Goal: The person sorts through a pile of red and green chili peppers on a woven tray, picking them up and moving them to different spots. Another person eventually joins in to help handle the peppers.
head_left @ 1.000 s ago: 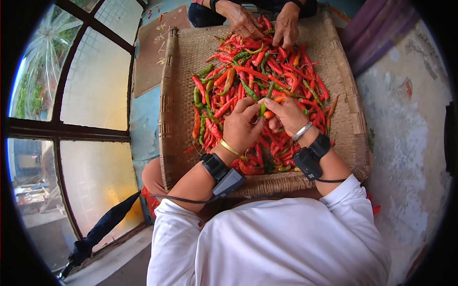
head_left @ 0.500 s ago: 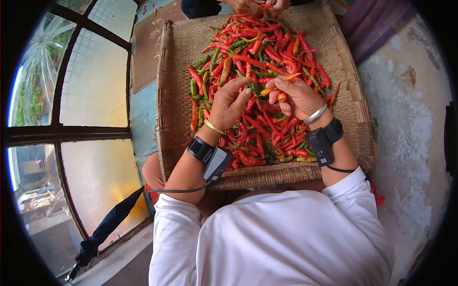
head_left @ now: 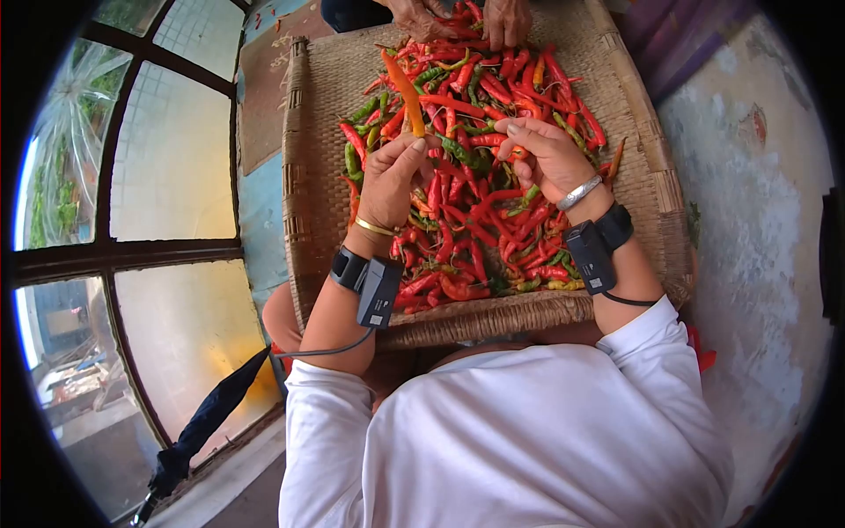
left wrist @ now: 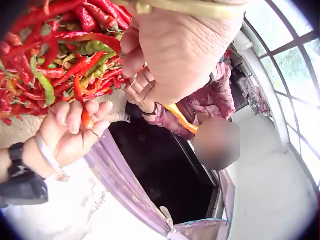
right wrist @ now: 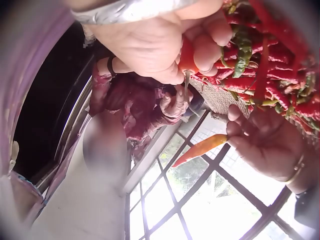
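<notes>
My left hand [head_left: 387, 185] pinches a long orange chili pepper [head_left: 403, 92] by its lower end, between thumb and fingers. The pepper points away from me over the heap, and its whole length shows in the right wrist view. To its right, my right hand [head_left: 553, 160] holds a red chili pepper [left wrist: 86, 118] in its curled fingers, stem end sticking out. Thumb and forefinger of that hand lie close together above it. Beneath both hands spreads a heap of red and green chili peppers [head_left: 475, 233] on a woven tray [head_left: 297, 198].
Across the tray, another person's hands [head_left: 505, 19] work at the far end of the heap. A framed window [head_left: 172, 150] runs along the left, with a folded dark umbrella [head_left: 209, 407] below it. A worn wall [head_left: 748, 229] stands to the right.
My hands were together over a green and an orange pepper, then parted. The orange pepper passed from my right hand to my left, which lifted it upright. The other person's hands shifted.
</notes>
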`<action>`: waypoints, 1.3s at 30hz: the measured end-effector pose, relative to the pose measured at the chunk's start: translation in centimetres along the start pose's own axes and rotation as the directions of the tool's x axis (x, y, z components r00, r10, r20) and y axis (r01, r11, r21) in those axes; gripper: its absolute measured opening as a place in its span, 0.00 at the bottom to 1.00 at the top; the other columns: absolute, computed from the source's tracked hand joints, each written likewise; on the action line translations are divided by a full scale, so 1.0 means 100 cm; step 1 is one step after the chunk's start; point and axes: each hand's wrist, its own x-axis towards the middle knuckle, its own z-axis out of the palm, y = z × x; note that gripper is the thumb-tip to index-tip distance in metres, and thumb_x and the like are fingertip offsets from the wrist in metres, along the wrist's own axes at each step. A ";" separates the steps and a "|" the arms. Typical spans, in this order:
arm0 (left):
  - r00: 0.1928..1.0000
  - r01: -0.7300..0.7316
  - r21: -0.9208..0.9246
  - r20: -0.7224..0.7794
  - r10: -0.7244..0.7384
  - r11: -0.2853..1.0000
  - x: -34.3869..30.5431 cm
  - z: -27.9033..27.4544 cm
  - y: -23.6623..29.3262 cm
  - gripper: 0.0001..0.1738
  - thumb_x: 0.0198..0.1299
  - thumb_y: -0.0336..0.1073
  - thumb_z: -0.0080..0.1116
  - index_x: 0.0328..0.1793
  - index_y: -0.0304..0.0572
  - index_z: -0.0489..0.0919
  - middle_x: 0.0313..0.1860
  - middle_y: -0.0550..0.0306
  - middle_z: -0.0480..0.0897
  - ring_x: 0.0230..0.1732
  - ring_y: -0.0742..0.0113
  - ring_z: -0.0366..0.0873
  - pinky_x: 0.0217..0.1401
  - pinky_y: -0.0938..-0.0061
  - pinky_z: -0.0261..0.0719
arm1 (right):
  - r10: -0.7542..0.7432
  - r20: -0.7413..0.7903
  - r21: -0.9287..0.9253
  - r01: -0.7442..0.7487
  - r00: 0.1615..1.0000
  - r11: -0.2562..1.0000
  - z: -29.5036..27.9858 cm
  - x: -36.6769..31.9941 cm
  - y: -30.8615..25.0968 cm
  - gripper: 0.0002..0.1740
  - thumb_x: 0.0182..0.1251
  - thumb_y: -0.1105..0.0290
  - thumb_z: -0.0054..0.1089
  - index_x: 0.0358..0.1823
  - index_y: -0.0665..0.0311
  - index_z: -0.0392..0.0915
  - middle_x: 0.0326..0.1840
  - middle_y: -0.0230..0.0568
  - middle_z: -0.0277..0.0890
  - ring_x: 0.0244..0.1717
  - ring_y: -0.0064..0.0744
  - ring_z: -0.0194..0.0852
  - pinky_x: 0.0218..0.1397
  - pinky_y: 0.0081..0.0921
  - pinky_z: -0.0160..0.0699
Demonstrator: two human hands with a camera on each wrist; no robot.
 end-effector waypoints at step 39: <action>0.996 0.045 0.240 0.058 -0.061 0.970 0.003 -0.005 0.002 0.23 0.64 0.48 0.41 0.56 0.40 0.70 0.41 0.58 0.78 0.24 0.80 0.71 0.26 0.86 0.69 | 0.215 0.222 -0.680 -0.007 0.951 0.733 0.029 -0.009 0.013 0.15 0.58 0.60 0.54 0.30 0.67 0.72 0.17 0.35 0.70 0.12 0.21 0.67 0.16 0.20 0.65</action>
